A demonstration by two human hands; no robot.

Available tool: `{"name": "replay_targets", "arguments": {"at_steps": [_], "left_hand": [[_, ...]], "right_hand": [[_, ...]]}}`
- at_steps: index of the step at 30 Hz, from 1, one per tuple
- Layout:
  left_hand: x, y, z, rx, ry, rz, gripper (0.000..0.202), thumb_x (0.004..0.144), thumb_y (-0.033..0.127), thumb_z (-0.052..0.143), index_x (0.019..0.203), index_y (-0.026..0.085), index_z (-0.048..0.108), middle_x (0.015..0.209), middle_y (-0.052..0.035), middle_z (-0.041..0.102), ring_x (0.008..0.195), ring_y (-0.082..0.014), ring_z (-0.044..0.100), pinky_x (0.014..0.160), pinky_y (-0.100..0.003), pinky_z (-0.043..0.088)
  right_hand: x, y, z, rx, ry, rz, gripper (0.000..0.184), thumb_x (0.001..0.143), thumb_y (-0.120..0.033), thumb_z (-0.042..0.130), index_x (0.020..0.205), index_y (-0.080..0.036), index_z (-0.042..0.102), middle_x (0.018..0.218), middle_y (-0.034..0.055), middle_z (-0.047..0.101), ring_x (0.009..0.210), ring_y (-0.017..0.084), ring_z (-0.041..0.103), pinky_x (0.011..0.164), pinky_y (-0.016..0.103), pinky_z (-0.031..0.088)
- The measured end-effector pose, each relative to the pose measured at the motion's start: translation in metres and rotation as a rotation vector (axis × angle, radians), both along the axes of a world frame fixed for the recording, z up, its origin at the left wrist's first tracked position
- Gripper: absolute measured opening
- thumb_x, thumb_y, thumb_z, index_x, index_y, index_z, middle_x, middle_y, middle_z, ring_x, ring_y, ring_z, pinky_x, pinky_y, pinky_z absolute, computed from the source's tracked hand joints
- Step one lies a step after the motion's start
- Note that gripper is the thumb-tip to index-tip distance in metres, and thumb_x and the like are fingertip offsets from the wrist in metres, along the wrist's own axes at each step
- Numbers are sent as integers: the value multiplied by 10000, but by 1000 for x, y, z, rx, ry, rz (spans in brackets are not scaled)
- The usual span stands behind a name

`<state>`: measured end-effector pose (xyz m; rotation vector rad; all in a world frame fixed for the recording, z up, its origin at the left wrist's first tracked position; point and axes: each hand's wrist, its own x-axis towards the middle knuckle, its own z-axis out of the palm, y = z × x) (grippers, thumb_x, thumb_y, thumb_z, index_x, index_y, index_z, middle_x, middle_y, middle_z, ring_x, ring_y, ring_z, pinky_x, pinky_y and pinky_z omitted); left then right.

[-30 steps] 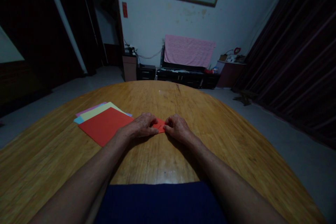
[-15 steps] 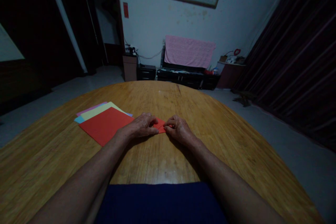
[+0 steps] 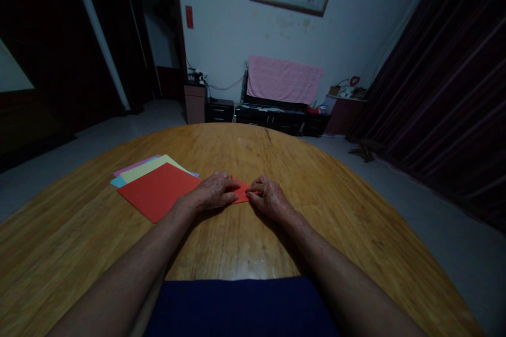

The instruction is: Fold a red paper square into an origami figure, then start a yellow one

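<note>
My right hand pinches the small red paper at its right; whether my left hand grips or merely presses, I can't tell. Uneven pressure could skew it.

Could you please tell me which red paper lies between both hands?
The smaller red piece, touched by the left hand and the right hand; the larger red sheet lies atop other coloured sheets.
</note>
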<state>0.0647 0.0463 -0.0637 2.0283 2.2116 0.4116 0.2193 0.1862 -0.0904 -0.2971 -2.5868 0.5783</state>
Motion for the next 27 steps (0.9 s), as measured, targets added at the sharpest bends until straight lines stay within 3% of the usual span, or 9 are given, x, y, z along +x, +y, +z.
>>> {"name": "replay_targets", "arguments": {"at_steps": [14,27], "left_hand": [[4,-1,3,-11,6,39,301,898,424,447,960,233,671,893,-48,593,848,-199,512,700,-299,332],[6,-3,2,9,-4,32,278,890,396,449,839,207,646,866,-51,570,833,-200,502,689,-303,332]], "right_hand": [[1,-2,2,-14,-13,-17,143,824,-147,611,812,-175,750,863,64,650,786,157,597,720,276,449],[3,5,-3,-6,1,66,157,830,-145,605,822,-194,754,891,55,652,812,144,598,755,271,458]]}}
